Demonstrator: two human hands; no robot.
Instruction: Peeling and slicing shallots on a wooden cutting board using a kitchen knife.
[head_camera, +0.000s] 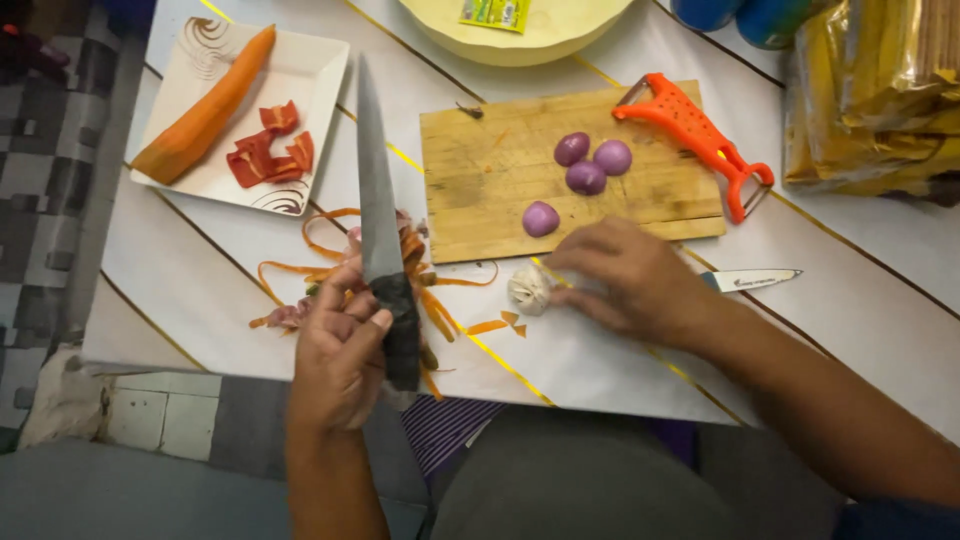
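Note:
My left hand (340, 350) grips the dark handle of a large kitchen knife (375, 190), whose blade points away from me over the white table. A white garlic bulb (529, 288) lies just below the wooden cutting board (480, 170), and my right hand (630, 280) rests on the table with its fingers touching that bulb. Several peeled purple shallots (585, 172) sit on the board. A heap of orange carrot peelings (330, 270) lies under and around the knife.
An orange peeler (700, 135) rests on the board's right end. A small knife (755, 278) lies to the right of my right hand. A white square plate (300, 80) holds a peeled carrot (205, 110) and red pepper pieces (270, 155). A pale yellow bowl (520, 35) and yellow packets (880, 90) stand behind.

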